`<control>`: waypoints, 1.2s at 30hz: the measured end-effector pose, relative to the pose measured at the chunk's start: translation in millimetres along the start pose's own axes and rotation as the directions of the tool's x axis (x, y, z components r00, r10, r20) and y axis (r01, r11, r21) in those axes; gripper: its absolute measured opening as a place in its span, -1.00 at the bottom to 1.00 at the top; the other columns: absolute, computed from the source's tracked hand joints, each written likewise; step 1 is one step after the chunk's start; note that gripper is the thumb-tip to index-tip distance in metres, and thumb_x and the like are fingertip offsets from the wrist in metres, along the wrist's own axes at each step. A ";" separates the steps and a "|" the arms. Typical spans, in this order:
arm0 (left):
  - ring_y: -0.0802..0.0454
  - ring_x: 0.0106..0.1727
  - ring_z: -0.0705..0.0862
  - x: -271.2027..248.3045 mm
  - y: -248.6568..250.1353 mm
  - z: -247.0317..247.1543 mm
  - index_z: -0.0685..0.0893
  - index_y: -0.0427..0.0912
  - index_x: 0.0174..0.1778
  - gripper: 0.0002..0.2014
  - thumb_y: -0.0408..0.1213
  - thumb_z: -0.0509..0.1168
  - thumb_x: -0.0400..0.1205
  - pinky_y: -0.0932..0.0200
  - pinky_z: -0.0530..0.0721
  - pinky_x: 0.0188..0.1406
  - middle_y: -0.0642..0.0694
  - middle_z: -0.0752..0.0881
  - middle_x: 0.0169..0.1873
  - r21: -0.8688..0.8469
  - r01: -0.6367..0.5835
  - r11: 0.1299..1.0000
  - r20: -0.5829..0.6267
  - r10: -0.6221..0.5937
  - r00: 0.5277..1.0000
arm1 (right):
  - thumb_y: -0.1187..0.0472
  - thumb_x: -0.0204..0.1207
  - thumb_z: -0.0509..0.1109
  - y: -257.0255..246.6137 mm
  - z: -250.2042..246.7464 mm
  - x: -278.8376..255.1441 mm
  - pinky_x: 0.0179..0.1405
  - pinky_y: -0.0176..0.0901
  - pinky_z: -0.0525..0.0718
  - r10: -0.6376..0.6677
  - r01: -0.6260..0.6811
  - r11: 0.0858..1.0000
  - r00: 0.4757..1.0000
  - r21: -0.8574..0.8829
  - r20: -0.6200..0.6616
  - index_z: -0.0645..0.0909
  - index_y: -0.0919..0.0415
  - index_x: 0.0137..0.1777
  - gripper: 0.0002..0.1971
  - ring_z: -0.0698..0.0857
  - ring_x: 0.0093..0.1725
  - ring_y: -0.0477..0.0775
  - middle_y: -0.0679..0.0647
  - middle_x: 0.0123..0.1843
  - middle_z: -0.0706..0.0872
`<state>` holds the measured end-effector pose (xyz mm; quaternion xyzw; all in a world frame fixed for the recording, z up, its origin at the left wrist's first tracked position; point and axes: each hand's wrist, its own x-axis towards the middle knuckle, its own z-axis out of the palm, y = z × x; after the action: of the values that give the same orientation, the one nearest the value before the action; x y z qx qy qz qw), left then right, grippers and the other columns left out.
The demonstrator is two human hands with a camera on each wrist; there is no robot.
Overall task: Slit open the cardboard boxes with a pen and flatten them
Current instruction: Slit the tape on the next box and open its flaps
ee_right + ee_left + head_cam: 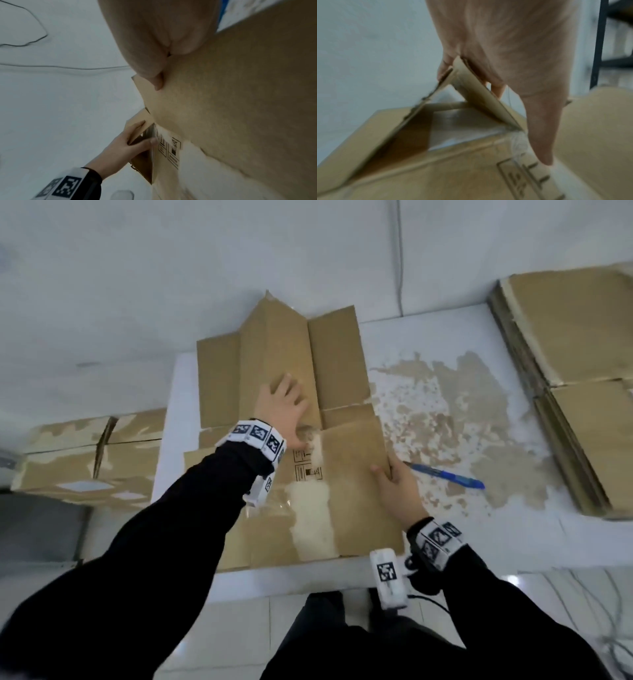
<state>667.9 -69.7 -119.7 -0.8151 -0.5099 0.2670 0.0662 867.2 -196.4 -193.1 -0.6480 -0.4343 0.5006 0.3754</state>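
Note:
A brown cardboard box (352,491), half collapsed with its far flaps spread, lies on the white table (479,330). My left hand (284,409) reaches over it and grips one raised far flap (471,83), fingers on one side and thumb (539,135) on the other. My right hand (397,487) pinches the box's right edge, thumb (157,81) on top of the panel (240,108) and fingers underneath. In the right wrist view my left hand (123,147) shows holding that flap beside the printed symbols. A blue pen (445,474) lies on the table just right of my right hand.
A tall stack of flattened cardboard (565,364) fills the table's right end. Taped boxes (89,457) sit lower at the left, beside the table. The tabletop between box and stack is worn with brown patches. Cables (609,628) lie on the floor at the lower right.

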 end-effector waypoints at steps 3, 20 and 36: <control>-0.17 0.68 -0.13 15.5 7.2 36.8 0.14 0.03 0.64 -0.18 0.28 0.26 0.52 -0.27 0.16 0.54 -0.17 -0.04 0.68 -0.023 -0.063 0.998 0.008 0.063 0.998 | 0.20 0.66 0.24 3.9 10.9 7.8 0.24 -0.12 0.56 0.102 -0.113 0.985 0.991 -0.132 -0.085 0.31 0.19 0.58 -0.52 0.60 0.31 0.15 0.13 0.35 0.62; 0.03 0.59 -0.52 -93.5 -19.9 206.4 -0.42 0.27 0.57 -0.19 0.52 -0.33 0.47 -0.15 -0.40 0.60 0.03 -0.50 0.59 -0.621 0.100 0.777 0.072 -0.071 0.995 | -0.32 0.61 -0.02 48.9 67.5 4.4 0.61 0.12 -0.27 -0.012 -0.009 0.568 1.000 -0.823 -0.019 -0.18 -0.17 0.66 -0.30 -0.31 0.66 0.05 -0.02 0.70 -0.26; -0.19 0.64 -0.39 90.6 -53.2 140.0 -0.25 0.12 0.66 -0.36 0.08 -0.08 0.74 -0.23 -0.31 0.59 -0.19 -0.35 0.65 -0.667 0.174 0.725 0.119 -0.128 0.985 | -0.24 0.66 -0.09 -43.1 148.2 184.9 0.46 0.44 -0.40 0.134 0.225 0.416 0.943 -0.881 0.305 -0.36 -0.18 0.63 -0.34 -0.46 0.61 0.22 0.05 0.64 -0.50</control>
<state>585.8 10.9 -251.6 -0.7304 -0.6383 0.0839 -0.2283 737.2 -0.6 -245.2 -0.6417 -0.7088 0.2759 -0.0985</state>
